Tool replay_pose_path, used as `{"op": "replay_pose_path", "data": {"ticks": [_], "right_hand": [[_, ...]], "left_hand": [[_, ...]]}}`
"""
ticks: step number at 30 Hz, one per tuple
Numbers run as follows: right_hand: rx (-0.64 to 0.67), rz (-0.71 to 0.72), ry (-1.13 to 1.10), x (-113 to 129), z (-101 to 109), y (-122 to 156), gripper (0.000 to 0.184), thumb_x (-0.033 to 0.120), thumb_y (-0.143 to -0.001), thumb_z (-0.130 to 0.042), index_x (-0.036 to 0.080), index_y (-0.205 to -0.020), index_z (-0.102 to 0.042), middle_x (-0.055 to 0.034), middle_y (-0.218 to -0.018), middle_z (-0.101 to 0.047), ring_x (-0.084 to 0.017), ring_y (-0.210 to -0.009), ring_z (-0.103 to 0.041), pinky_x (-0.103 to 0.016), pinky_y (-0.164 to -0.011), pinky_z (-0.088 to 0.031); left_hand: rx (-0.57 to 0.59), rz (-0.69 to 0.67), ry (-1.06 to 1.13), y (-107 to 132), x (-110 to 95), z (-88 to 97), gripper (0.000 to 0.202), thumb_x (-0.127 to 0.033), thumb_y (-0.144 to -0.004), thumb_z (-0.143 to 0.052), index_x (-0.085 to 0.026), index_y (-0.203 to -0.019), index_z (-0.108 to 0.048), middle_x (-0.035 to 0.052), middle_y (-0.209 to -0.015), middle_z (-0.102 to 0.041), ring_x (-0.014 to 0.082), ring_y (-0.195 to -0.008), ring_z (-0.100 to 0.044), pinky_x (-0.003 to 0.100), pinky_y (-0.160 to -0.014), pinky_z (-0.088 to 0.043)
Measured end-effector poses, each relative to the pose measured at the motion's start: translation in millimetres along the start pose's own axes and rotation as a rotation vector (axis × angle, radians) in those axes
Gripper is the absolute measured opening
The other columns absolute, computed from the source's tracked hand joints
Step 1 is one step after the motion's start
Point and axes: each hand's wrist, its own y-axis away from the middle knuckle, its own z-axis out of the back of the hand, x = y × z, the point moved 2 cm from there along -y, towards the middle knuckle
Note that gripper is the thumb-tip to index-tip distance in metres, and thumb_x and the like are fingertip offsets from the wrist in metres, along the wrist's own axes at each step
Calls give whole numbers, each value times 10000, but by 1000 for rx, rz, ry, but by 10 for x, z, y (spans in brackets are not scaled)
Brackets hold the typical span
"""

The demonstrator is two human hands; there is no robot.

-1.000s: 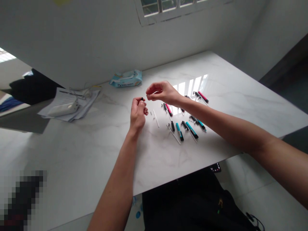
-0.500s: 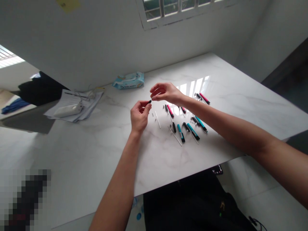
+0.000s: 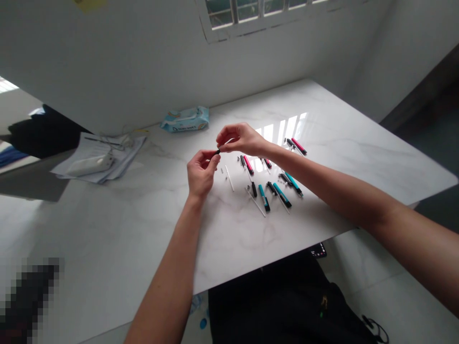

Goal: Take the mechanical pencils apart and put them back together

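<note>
Between the thumb and fingers of my left hand is a small black pen part, partly hidden by the fingers. My right hand reaches in from the right, its thumb and fingertips pinched at the upper end of that part. Just right of my left hand, a thin white ink refill lies on the table beside tiny bits. Farther right are taken-apart pens: a pink barrel, a loose black grip, a teal barrel and another teal barrel, with more refills alongside.
The white marbled table meets the wall at the back. A blue pack of wipes lies near that wall. Papers with a white object on top lie to the left. Another pink barrel lies beyond my right forearm.
My right fingertips have closed in on the black pen part in my left hand. The whole view has shifted slightly; the pens on the table lie as before.
</note>
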Motion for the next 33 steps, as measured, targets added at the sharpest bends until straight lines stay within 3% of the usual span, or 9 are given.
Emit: {"op": "replay_pose_path", "data": {"ticks": [6,13,19,23,29,33], "right_hand": [[17,17,-32,-34,10,-13,342,268,-711,-962,151,-945,-742,-83,-948,-828,-204,-893,-779,-333,-794,-677],[23,23,81,-11,1,18,230,182,-739,-920,144,-899,-760,-74,-903,-831,-173,-816,-760,-277,-719,-642],[-9,27,174,-13,-6,35,200,181,-777,-887,133,-956,-810,-79,-925,-846,-188,-878,-784,-304,-833,-653],[16,82,181,-10,-17,31,240,221,-783,-903,131,-993,-828,-86,-964,-857,-203,-922,-799,-334,-907,-662],[76,149,301,50,-21,75,286,334,-840,-898,114,-1017,-852,-89,-923,-850,-214,-875,-800,-345,-860,-669],[96,143,280,65,-9,82,350,414,-856,-902,103,-1008,-851,-94,-870,-837,-200,-819,-782,-331,-811,-665]], "left_hand": [[-17,-5,66,-9,11,-2,421,-528,-770,-930,-194,-956,-754,11,-797,-719,102,-611,-560,242,-593,-483],[-6,-21,89,-2,51,-13,396,-504,-770,-937,-190,-945,-771,16,-807,-729,98,-612,-550,238,-585,-456],[-44,-49,58,17,47,3,342,-457,-798,-934,-183,-949,-794,13,-798,-721,85,-598,-507,230,-554,-391],[-1,36,158,4,64,12,420,-568,-810,-914,-180,-903,-783,14,-742,-692,96,-602,-524,239,-577,-427],[47,79,202,16,34,7,455,-580,-756,-957,-182,-895,-788,-2,-698,-645,99,-609,-524,240,-583,-431],[121,184,296,34,22,-10,483,-630,-777,-927,-181,-830,-760,-34,-599,-520,91,-550,-440,246,-545,-389]]}}
